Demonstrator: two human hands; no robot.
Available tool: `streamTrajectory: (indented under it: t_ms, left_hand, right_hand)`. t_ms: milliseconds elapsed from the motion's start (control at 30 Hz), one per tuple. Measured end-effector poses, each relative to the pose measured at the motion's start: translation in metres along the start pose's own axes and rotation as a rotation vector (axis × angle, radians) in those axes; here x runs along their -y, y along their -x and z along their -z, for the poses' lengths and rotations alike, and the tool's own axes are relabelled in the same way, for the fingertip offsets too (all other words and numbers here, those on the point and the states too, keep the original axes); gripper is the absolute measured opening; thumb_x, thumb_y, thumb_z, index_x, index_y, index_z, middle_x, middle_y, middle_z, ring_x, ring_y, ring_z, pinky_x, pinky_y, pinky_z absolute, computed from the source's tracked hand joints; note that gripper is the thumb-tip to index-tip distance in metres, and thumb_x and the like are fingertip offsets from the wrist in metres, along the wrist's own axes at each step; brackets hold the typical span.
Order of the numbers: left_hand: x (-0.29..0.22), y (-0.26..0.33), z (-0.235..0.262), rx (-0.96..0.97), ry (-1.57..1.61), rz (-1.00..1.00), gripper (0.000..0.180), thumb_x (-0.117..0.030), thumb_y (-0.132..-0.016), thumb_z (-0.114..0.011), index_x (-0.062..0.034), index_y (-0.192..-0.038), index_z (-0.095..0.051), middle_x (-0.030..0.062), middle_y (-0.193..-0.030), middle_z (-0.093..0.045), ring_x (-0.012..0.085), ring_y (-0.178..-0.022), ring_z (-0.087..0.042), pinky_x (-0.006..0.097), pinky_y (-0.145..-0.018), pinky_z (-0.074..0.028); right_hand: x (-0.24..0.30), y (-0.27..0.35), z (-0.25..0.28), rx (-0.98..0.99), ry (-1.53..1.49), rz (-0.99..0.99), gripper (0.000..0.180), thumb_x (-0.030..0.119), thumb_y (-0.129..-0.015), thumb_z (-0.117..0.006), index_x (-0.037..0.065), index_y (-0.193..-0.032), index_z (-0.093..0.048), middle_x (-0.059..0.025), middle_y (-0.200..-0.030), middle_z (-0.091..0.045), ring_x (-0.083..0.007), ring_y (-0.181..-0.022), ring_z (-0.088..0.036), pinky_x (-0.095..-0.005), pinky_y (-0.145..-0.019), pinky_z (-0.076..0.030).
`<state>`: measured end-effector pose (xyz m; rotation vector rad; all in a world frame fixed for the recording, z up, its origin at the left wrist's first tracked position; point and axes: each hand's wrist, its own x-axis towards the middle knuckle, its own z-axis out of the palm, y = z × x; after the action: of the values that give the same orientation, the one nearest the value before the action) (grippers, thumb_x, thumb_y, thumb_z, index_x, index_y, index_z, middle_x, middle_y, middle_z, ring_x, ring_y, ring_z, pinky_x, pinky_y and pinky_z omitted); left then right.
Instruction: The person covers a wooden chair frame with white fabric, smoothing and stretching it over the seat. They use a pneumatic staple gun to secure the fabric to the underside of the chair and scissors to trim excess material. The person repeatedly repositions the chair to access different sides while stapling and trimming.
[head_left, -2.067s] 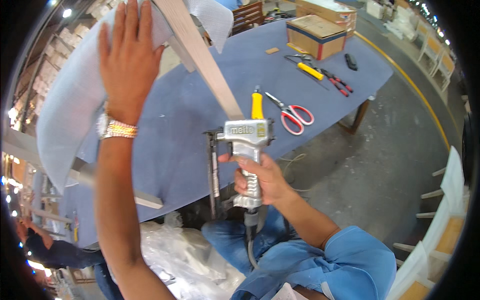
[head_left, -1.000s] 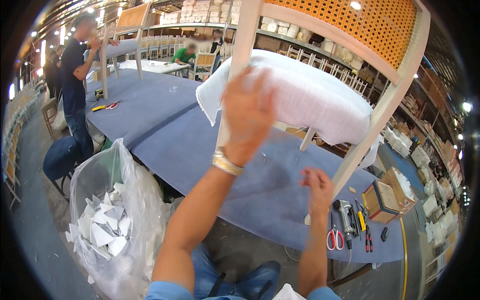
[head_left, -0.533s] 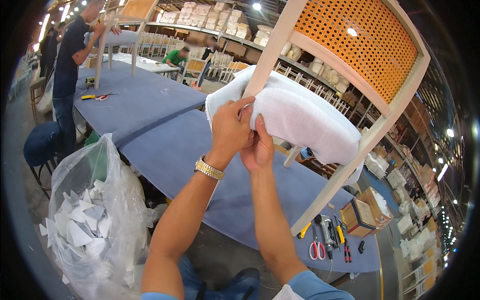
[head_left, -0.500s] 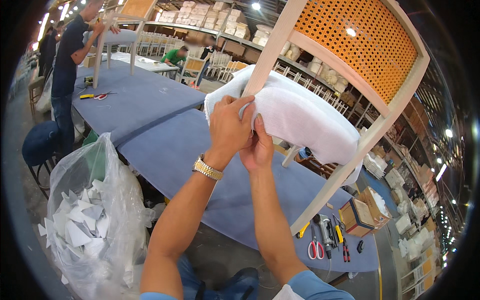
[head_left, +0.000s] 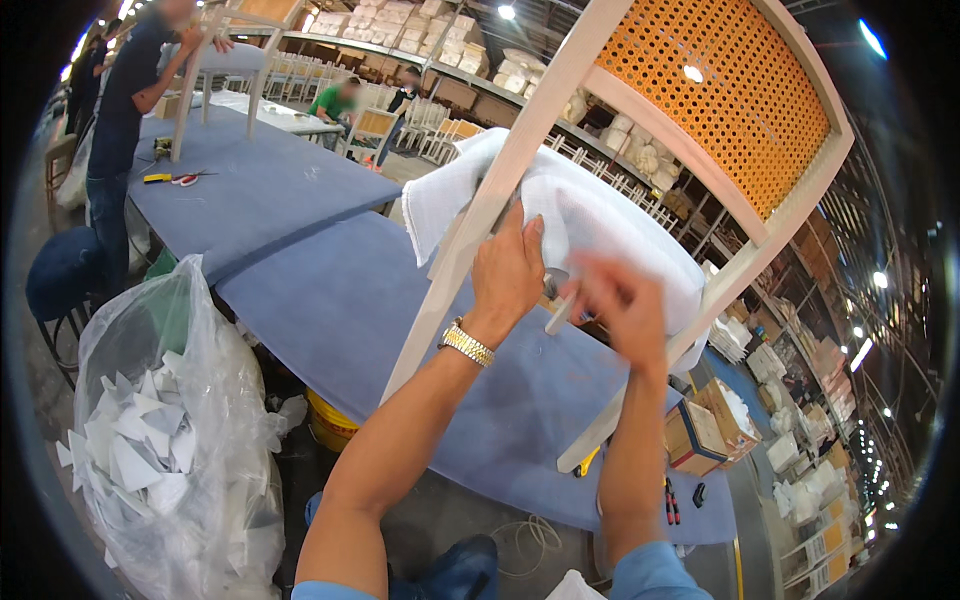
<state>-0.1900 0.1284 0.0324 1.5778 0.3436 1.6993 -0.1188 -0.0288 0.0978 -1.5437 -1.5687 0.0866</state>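
A pale wooden chair (head_left: 497, 188) with an orange cane back (head_left: 715, 95) stands on the table, close in front of me. White fabric (head_left: 625, 215) drapes over its seat, and a loose flap hangs left of the near back post. My left hand (head_left: 508, 275), with a metal-band watch at its wrist, presses thumb and fingers together at the fabric's edge beside that post. Some of its fingers are hidden. My right hand (head_left: 622, 305) is raised in front of the seat's side, apart from the left one. Motion smears its fingers.
Under the chair is a blue-grey covered table (head_left: 330, 285). A see-through bag of white scraps (head_left: 150, 430) stands at left, near a yellow bucket (head_left: 332, 422). Pliers (head_left: 671, 502) and cardboard boxes (head_left: 697, 437) lie at right. A co-worker (head_left: 125, 110) stands far left by another chair.
My hands have parted: the left shifted from across the post to its right side, the right swung rightward. The fabric now splits around the post, and the lower post shows.
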Motion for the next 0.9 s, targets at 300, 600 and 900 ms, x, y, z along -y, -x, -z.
streamTrajectory:
  t_ms: [300,600,900]
  left_hand:
    - [-0.002,0.007,-0.010,-0.148,0.137,-0.098,0.046,-0.026,-0.105,-0.051,0.0109,-0.132,-0.053,0.0340,-0.103,-0.066,0.0490,-0.094,-0.065,0.052,-0.079,-0.049]
    - [0.000,0.002,-0.017,-0.037,0.289,-0.148,0.051,-0.024,-0.106,-0.050,0.0095,-0.144,-0.043,0.0301,-0.116,-0.066,0.0362,-0.105,-0.067,0.041,-0.089,-0.050]
    - [0.014,0.005,0.002,0.219,0.719,0.163,0.051,-0.024,-0.108,-0.049,0.0071,-0.147,-0.042,0.0191,-0.125,-0.063,0.0201,-0.114,-0.059,0.033,-0.097,-0.045]
  right_hand:
    - [-0.001,-0.128,-0.001,0.003,0.696,0.672,0.037,0.021,-0.087,-0.072,0.010,-0.122,-0.070,-0.0128,-0.119,-0.070,-0.0312,-0.106,-0.067,-0.0395,-0.098,-0.051]
    - [-0.007,-0.144,0.010,0.078,0.811,0.675,0.038,0.031,-0.086,-0.063,0.012,-0.118,-0.073,-0.0203,-0.134,-0.063,-0.0400,-0.117,-0.063,-0.0462,-0.100,-0.051]
    - [-0.002,-0.145,0.008,0.223,0.876,0.634,0.041,0.027,-0.088,-0.060,0.012,-0.125,-0.069,-0.0272,-0.147,-0.050,-0.0441,-0.128,-0.056,-0.0463,-0.107,-0.047]
